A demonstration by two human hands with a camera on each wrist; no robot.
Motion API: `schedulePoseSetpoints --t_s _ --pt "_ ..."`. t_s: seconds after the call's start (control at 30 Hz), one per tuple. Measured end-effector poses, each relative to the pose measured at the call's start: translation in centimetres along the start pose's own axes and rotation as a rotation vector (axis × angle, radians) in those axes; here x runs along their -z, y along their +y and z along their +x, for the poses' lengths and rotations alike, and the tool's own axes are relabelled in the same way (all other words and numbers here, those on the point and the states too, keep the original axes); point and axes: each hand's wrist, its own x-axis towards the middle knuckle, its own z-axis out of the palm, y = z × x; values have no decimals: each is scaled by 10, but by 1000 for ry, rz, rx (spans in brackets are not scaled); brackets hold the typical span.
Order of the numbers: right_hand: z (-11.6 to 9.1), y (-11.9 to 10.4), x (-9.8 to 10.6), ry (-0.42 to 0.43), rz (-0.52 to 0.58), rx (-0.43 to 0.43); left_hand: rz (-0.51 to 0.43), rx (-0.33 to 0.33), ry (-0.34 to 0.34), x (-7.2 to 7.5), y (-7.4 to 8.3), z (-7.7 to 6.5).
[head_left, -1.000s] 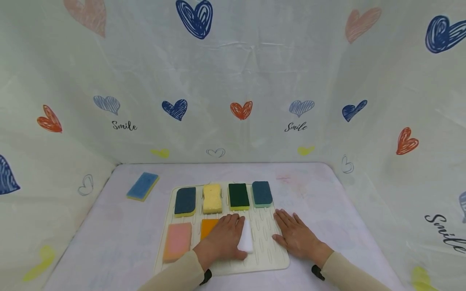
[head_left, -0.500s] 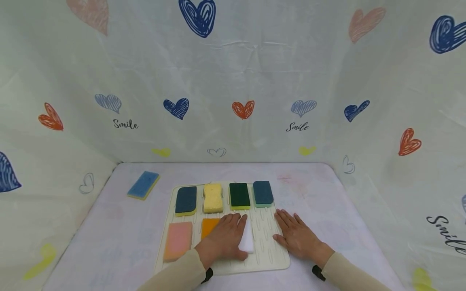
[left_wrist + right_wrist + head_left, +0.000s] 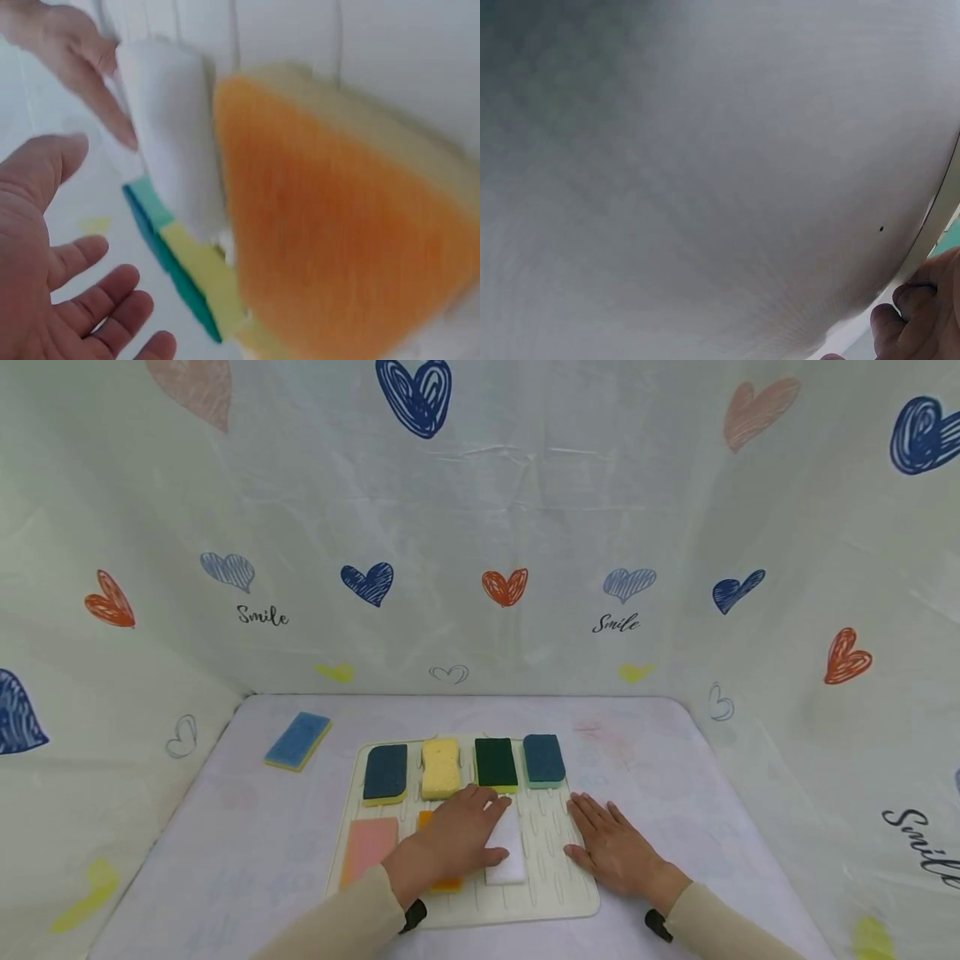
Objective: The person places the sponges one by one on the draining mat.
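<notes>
My left hand (image 3: 459, 833) hovers over the mat with spread, loosely bent fingers and nothing in its grasp. In the left wrist view its fingers (image 3: 112, 289) stand apart from the white sponge (image 3: 172, 135). That sponge lies flat on the cream ridged mat (image 3: 558, 893), in the front row. Beneath the left hand an orange sponge (image 3: 447, 886) is partly covered; its broad face fills much of the left wrist view. My right hand (image 3: 621, 850) lies flat, fingertips at the mat's right edge. Left of the orange one is a pink sponge (image 3: 371, 850), partly behind the left sleeve.
Along the mat's back row stand a dark blue sponge (image 3: 386, 771), a yellow sponge (image 3: 440, 768), a dark green sponge (image 3: 495, 762) and a blue-teal sponge (image 3: 543, 758). A blue-and-yellow sponge (image 3: 297, 741) lies on the table (image 3: 225, 852) at the back left.
My left hand has come off the white sponge and shifted a little left, showing more of that sponge. The right hand keeps its place at the mat's edge.
</notes>
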Motion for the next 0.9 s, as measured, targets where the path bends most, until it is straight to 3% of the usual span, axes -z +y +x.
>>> schedulePoseSetpoints --t_s 0.1,0.2,0.3,0.4,0.57,0.77,0.9 --pt "0 1 0 0 2 -5 32 -2 57 17 -17 -3" --pt "1 1 0 1 1 -5 69 44 92 35 -40 -7" --pt "2 2 0 3 0 -1 117 68 118 52 -72 -14" --pt "2 2 2 2 -2 0 195 42 150 68 -108 -24" --pt "2 2 2 1 -1 -1 281 72 141 91 -157 -41" --pt "4 1 -1 1 -3 -8 318 136 121 97 -211 -54" --pt "4 0 -3 -21 -5 -25 338 167 89 96 -233 -61"
